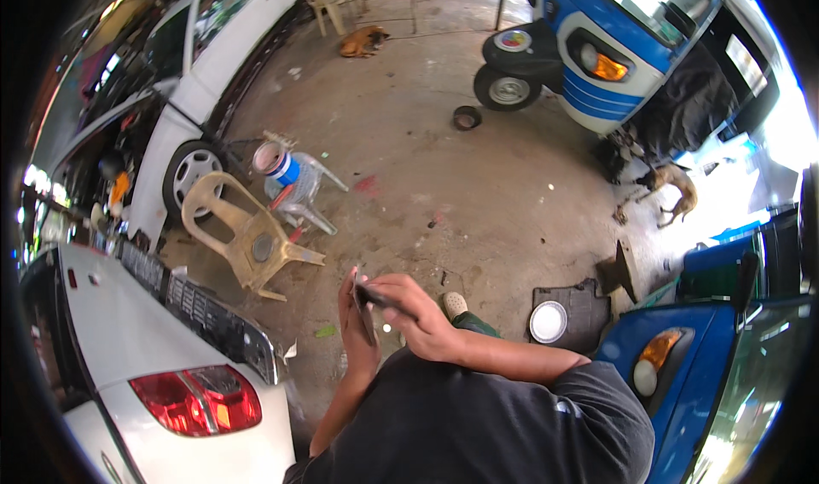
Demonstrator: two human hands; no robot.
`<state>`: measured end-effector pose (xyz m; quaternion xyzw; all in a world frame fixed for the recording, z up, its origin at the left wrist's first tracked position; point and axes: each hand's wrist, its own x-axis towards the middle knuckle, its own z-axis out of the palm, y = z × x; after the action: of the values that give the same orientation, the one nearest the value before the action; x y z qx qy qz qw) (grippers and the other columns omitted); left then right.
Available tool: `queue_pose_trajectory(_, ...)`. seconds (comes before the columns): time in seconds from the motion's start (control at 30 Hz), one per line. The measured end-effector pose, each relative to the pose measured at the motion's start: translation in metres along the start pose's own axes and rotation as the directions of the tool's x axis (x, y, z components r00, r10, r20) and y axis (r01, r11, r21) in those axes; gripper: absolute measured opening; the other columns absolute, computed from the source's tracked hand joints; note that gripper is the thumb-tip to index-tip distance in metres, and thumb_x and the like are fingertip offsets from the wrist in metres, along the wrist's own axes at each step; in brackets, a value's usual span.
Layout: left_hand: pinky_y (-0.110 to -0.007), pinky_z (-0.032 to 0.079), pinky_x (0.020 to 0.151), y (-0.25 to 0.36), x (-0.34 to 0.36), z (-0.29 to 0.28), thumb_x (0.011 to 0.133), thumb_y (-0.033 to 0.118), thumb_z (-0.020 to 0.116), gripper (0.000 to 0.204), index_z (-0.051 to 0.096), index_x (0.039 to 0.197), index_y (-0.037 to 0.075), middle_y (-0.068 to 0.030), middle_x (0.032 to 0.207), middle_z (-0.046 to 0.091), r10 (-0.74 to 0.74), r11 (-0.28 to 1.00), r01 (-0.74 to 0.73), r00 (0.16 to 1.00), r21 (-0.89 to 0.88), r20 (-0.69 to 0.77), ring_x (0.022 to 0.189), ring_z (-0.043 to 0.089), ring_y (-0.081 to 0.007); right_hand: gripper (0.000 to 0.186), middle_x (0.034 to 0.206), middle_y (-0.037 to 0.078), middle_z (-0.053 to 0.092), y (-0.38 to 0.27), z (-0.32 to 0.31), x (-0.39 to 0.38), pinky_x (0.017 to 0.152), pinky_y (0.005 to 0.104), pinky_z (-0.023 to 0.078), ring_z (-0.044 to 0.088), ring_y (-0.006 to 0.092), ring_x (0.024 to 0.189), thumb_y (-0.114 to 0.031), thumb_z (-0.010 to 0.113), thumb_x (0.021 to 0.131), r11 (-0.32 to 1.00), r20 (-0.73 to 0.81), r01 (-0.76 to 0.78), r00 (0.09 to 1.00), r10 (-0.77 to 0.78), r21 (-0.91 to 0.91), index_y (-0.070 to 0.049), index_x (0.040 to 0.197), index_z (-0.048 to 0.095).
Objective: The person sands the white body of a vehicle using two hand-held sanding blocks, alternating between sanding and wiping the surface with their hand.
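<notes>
In front of my chest, my left hand (pixel 350 322) is raised with its fingers up and grips a thin flat brownish plate (pixel 368 324), seen nearly edge-on. My right hand (pixel 418 313) is closed on a dark narrow flat tool (pixel 386 300), whose far end meets the upper part of the plate. Motion blurs the tool, so its exact kind does not show. Both hands are close together, above the concrete floor.
A beige plastic chair (pixel 241 238) and a grey stool (pixel 309 190) bearing a paint can (pixel 275 162) stand ahead left. White cars flank the left. Blue three-wheelers (pixel 601 70) stand right. One dog (pixel 365 42) lies far off; another (pixel 674 190) is at right. A white round basin (pixel 548 322) sits near my right.
</notes>
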<state>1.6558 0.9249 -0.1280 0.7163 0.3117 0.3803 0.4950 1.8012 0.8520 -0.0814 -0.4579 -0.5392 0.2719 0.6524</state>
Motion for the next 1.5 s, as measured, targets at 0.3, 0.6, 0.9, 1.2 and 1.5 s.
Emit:
queue_pose_trajectory(0.3, -0.035, 0.038, 0.108, -0.055, 0.001, -0.041, 0.089, 0.004, 0.055, 0.050, 0.043, 0.138, 0.000, -0.0126, 0.138, 0.051, 0.003, 0.940, -0.188, 0.840, 0.285, 0.543, 0.131, 0.047, -0.0248, 0.050, 0.131, 0.010, 0.059, -0.021, -0.014, 0.007, 0.091, 0.0369, 0.055, 0.060, 0.0267, 0.116, -0.008, 0.064, 0.074, 0.841, 0.351, 0.418, 0.888, -0.297, -0.343, -0.006, 0.125, 0.059)
queue_pose_trajectory(0.6, -0.038, 0.037, 0.106, 0.001, 0.006, -0.010, 0.088, 0.005, 0.059, 0.048, 0.048, 0.134, -0.002, -0.0170, 0.135, 0.053, -0.142, 0.951, 0.016, 0.909, 0.308, 0.392, 0.128, 0.049, -0.0278, 0.049, 0.125, 0.009, 0.062, -0.016, -0.008, 0.007, 0.085, 0.0383, 0.055, 0.062, 0.0292, 0.109, -0.006, 0.064, 0.075, 0.851, 0.207, 0.169, 0.976, -0.073, -0.497, -0.010, 0.124, 0.059)
queue_pose_trajectory(0.9, -0.032, 0.057, 0.079, 0.022, -0.001, -0.008, 0.099, 0.014, 0.054, 0.037, 0.051, 0.128, -0.008, -0.0143, 0.113, 0.065, -0.396, 0.861, 0.447, 0.889, -0.244, 0.230, 0.098, 0.066, -0.0194, 0.028, 0.094, 0.007, 0.066, 0.046, -0.071, 0.034, 0.078, 0.0296, 0.050, 0.060, 0.0130, 0.088, -0.018, 0.066, 0.094, 0.874, -0.395, -0.408, 0.781, 0.484, 0.264, 0.002, 0.112, 0.059)
queue_pose_trajectory(1.2, -0.032, 0.057, 0.067, 0.067, 0.020, -0.013, 0.099, 0.012, 0.054, 0.030, 0.058, 0.119, -0.009, -0.0181, 0.091, 0.069, -0.199, 0.950, 0.077, 0.898, 0.303, 0.394, 0.078, 0.070, -0.0207, 0.053, 0.111, 0.015, 0.058, 0.117, -0.067, 0.053, 0.089, 0.0304, 0.045, 0.055, 0.0184, 0.100, -0.025, 0.062, 0.098, 0.911, -0.548, -0.376, 0.733, 0.404, 0.169, 0.006, 0.136, 0.042)
queue_pose_trajectory(1.5, -0.039, 0.052, 0.082, 0.053, 0.062, -0.025, 0.095, 0.007, 0.054, 0.033, 0.057, 0.126, -0.002, -0.0219, 0.111, 0.066, -0.140, 0.945, 0.068, 0.968, 0.320, 0.210, 0.100, 0.066, -0.0358, 0.045, 0.117, 0.013, 0.061, 0.083, -0.027, -0.022, 0.096, 0.0294, 0.044, 0.056, 0.0171, 0.110, -0.014, 0.063, 0.095, 0.779, -0.159, -0.594, 0.765, 0.624, 0.201, 0.004, 0.133, 0.047)
